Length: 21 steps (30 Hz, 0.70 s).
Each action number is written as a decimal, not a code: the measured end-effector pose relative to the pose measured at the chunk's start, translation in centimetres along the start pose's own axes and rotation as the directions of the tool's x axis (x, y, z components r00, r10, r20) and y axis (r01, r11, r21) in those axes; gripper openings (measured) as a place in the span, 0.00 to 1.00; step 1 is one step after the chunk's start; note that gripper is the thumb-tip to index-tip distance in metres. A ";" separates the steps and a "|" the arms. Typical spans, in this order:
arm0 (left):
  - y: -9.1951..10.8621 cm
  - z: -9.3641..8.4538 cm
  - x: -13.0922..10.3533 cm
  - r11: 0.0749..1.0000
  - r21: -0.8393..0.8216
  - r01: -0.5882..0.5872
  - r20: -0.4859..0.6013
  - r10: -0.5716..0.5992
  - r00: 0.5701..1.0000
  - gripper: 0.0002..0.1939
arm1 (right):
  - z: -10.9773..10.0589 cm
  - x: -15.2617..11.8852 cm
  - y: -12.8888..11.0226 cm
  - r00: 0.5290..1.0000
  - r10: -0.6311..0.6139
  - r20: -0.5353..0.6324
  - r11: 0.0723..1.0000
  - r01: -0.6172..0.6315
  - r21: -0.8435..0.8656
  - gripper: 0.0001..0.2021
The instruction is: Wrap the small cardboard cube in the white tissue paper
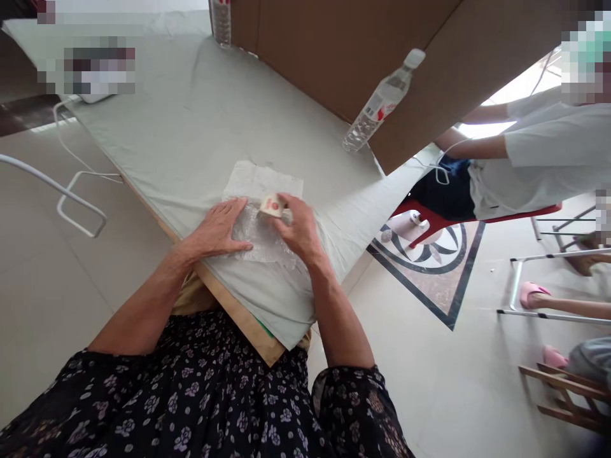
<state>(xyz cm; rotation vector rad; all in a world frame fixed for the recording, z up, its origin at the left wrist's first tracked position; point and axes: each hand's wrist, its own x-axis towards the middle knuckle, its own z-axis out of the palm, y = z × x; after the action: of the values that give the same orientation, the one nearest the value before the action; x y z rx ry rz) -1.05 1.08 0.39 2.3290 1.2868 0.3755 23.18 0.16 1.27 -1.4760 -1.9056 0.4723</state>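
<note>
Black flowered clothing (186,394) fills the bottom of the view, its loose sleeves ending around the elbows of two bare forearms. Thumb and fingers of the right hand (300,230) pinch a small cream block (272,205) by its right side, the red print on its face turned upward. Opposite it, the left hand (217,230) is laid flat, grasping nothing, its thumb spread from the fingers and resting on crinkled clear wrap (255,238). The block is between the two hands, over this wrap; whether its underside touches the plastic cannot be made out. Behind the block, a whitish sheet (262,178) shows beyond the wrap. Both lie near the close corner of a table covered by a pale green cloth (167,127), with a strip of wooden edge (238,318) bare along the near left side. Farther off, a clear bottle (379,105) with a white cap and a red-marked label stands on the cloth, just beside a large brown cardboard panel (324,57). Another bottle (222,25) is at the panel's far left end. Toward the far left corner sits a white-edged object (100,79), mostly blurred out, with a white cable (71,146) near it, hanging past the table's side. At right, another person in a white shirt (548,152) sits on a red seat (429,226), above a patterned floor inlay (429,257). Beyond are a metal frame (514,286), a pink shoe (531,296) and a wooden stool (568,385).
</note>
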 end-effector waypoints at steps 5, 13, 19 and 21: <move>0.4 -0.2 -0.2 1.000 0.008 0.001 0.035 -0.002 0.999 0.53 | -3.9 -2.1 5.3 0.919 0.238 -0.313 0.965 -0.261 -0.033 0.25; 0.7 -0.3 -0.3 0.998 0.003 -0.055 -0.040 0.055 0.998 0.47 | -4.3 -3.6 3.8 0.912 0.136 -0.386 0.966 -0.208 -0.153 0.21; 2.5 -0.7 2.5 0.985 0.081 -0.151 -0.072 0.157 0.985 0.37 | 0.2 -1.0 -0.4 0.998 -0.059 -0.004 0.984 0.058 -0.170 0.21; 2.2 -0.4 3.3 0.987 0.114 -0.116 0.029 0.113 0.993 0.40 | 1.4 -0.5 -0.2 0.991 -0.018 0.131 0.975 0.046 -0.216 0.25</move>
<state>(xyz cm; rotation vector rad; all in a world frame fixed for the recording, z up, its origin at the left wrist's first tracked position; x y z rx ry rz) 2.09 2.94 1.93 2.5040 1.1968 0.3189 22.16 -0.22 0.22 -1.5841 -2.1369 0.3590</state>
